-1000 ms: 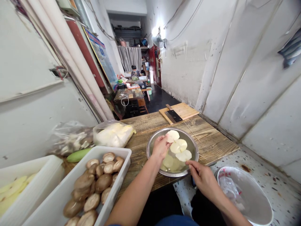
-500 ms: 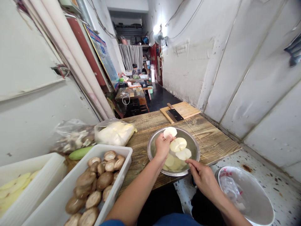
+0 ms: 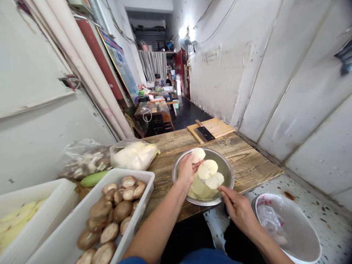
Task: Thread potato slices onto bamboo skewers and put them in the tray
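Pale potato slices (image 3: 207, 169) are threaded in a row on a thin skewer above a metal bowl (image 3: 230, 167). At the near end, my right hand (image 3: 237, 207) pinches the skewer, which is mostly hidden by the slices and fingers. My left hand (image 3: 187, 171) is at the far end, its fingers around the edge of the top potato slice (image 3: 198, 155). More potato slices (image 3: 201, 189) lie in the bowl below, seemingly in water.
A cleaver (image 3: 205, 134) rests on a cutting board (image 3: 220, 128) at the back. Loose skewers (image 3: 226, 152) lie right of the bowl. Left stand a tub of mushrooms (image 3: 110, 212), a tub of slices (image 3: 19, 223) and bagged food (image 3: 134, 156). A bin (image 3: 288, 227) stands right.
My left hand has shifted slightly left and its fingers have moved lower behind the top slice. The skewered slices have barely moved, and my right hand stays at the skewer's near end.
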`<act>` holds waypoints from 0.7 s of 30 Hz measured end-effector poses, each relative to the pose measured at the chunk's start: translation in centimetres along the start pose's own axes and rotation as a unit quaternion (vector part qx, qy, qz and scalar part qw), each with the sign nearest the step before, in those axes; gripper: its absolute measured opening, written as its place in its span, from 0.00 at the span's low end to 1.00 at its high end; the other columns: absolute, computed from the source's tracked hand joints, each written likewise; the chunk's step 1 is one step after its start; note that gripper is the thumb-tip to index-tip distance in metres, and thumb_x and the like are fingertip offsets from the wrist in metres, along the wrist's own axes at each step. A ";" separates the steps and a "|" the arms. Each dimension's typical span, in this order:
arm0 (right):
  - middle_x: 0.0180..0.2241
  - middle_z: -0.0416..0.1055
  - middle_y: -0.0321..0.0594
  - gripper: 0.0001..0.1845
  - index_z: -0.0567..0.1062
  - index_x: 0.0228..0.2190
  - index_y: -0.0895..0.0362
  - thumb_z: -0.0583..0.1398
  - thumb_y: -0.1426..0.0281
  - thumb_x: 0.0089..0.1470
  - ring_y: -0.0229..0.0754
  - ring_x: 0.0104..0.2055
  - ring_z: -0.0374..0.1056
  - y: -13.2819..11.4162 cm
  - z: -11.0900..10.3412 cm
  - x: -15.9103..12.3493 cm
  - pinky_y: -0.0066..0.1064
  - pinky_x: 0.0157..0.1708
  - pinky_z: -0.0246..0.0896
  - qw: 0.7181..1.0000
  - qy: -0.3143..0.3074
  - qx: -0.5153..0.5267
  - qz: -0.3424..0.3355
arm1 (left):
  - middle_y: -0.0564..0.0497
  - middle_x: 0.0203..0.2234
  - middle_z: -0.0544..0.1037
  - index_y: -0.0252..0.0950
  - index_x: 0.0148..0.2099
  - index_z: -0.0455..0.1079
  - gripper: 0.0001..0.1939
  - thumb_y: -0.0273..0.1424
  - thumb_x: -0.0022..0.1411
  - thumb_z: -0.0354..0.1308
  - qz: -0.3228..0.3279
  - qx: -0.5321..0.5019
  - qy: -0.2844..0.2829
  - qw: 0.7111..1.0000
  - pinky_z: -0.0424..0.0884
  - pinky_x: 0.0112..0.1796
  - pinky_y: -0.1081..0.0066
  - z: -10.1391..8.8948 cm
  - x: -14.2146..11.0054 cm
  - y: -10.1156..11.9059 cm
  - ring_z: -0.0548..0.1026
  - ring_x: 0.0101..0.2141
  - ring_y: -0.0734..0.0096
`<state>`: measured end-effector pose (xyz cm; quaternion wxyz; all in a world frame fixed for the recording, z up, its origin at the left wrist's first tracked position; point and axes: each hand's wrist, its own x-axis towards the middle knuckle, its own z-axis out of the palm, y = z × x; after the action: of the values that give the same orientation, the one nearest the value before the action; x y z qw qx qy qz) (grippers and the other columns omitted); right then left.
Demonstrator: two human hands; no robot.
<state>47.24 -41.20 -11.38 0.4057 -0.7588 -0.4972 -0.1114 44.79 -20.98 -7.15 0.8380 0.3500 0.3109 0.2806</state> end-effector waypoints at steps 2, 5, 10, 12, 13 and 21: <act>0.37 0.79 0.46 0.15 0.75 0.41 0.61 0.51 0.72 0.59 0.44 0.37 0.77 0.1 0.1 -0.1 0.30 0.37 0.73 1.000 0.005 0.000 -0.002 | 0.45 0.24 0.78 0.32 0.40 0.68 0.09 0.30 0.57 0.55 -0.004 0.004 -0.003 1.000 0.73 0.27 0.71 0.1 -0.1 0.2 0.78 0.25 0.66; 0.37 0.79 0.46 0.15 0.75 0.41 0.60 0.51 0.71 0.59 0.44 0.37 0.77 0.1 0.1 -0.1 0.31 0.37 0.73 1.000 0.011 -0.001 0.002 | 0.45 0.24 0.78 0.32 0.40 0.68 0.08 0.28 0.57 0.54 -0.008 0.020 -0.003 1.000 0.72 0.25 0.74 0.4 -0.3 0.6 0.77 0.23 0.70; 0.38 0.79 0.46 0.16 0.75 0.41 0.59 0.50 0.71 0.59 0.45 0.37 0.76 -0.2 0.0 0.1 0.33 0.39 0.73 1.000 0.002 -0.021 0.019 | 0.46 0.22 0.77 0.32 0.38 0.68 0.07 0.27 0.56 0.54 -0.018 0.051 -0.020 0.998 0.70 0.23 0.74 0.9 -0.7 1.4 0.75 0.20 0.70; 0.38 0.79 0.46 0.16 0.76 0.41 0.59 0.50 0.71 0.58 0.45 0.37 0.76 -0.3 -0.1 0.2 0.33 0.38 0.73 0.999 0.003 -0.028 0.022 | 0.47 0.21 0.76 0.32 0.38 0.68 0.08 0.29 0.55 0.56 -0.017 0.058 -0.029 0.998 0.69 0.23 0.75 0.9 -0.8 1.6 0.74 0.20 0.71; 0.38 0.79 0.46 0.16 0.76 0.41 0.59 0.50 0.71 0.58 0.45 0.37 0.76 -0.4 -0.1 0.3 0.33 0.38 0.73 0.999 0.005 -0.031 0.023 | 0.47 0.21 0.76 0.32 0.38 0.68 0.08 0.29 0.54 0.58 -0.016 0.062 -0.032 0.997 0.68 0.22 0.75 0.9 -0.9 1.6 0.74 0.19 0.71; 0.38 0.79 0.47 0.16 0.76 0.41 0.61 0.50 0.70 0.60 0.45 0.37 0.76 -0.2 -0.2 1.0 0.33 0.37 0.72 1.000 -0.009 -0.018 0.025 | 0.46 0.22 0.77 0.31 0.41 0.68 0.10 0.29 0.56 0.57 -0.024 0.061 -0.048 0.997 0.69 0.23 0.76 0.9 -0.6 2.1 0.74 0.20 0.72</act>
<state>47.62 -40.64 -10.63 0.3904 -0.7789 -0.4799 -0.1032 44.53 -20.45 -4.84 0.8355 0.4061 0.2950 0.2234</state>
